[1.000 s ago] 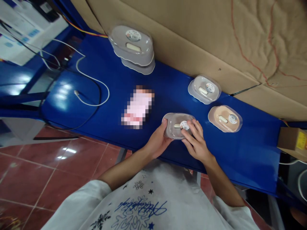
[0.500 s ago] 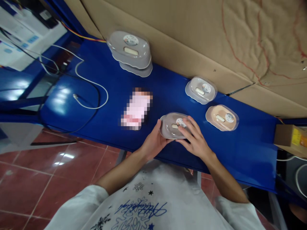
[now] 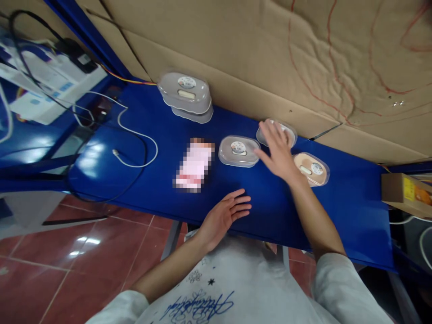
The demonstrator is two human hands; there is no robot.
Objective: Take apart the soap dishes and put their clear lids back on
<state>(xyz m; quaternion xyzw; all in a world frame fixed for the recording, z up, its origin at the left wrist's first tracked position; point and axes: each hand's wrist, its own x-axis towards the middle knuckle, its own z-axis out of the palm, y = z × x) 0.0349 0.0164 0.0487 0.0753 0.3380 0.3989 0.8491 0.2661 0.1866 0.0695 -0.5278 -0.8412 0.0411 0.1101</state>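
My left hand (image 3: 224, 218) is held open above the front of the blue table (image 3: 263, 211), fingers stretched out and nothing in it. A grey lidded plastic box (image 3: 229, 155) with a round label lies beyond it, apart from the hand. My right hand (image 3: 278, 153) is open, its fingers spread over another grey lidded box (image 3: 291, 134) near the cardboard wall, which it partly hides. Whether the fingers touch that lid I cannot tell. Just right of this wrist lies a beige lidded box (image 3: 313, 167) with a label and a pale oval inset.
Two larger grey boxes (image 3: 185, 99) are stacked at the back left. A pixelated flat item, seemingly a phone (image 3: 195, 164), lies left of the middle box. A white cable (image 3: 155, 139) loops across the left side. Cardboard (image 3: 219, 49) walls the back; a small carton (image 3: 398, 193) stands right.
Both hands have let go of the grey box, which now lies on the table beside the pixelated item. My right hand has moved away to the far box; my left hand has opened.
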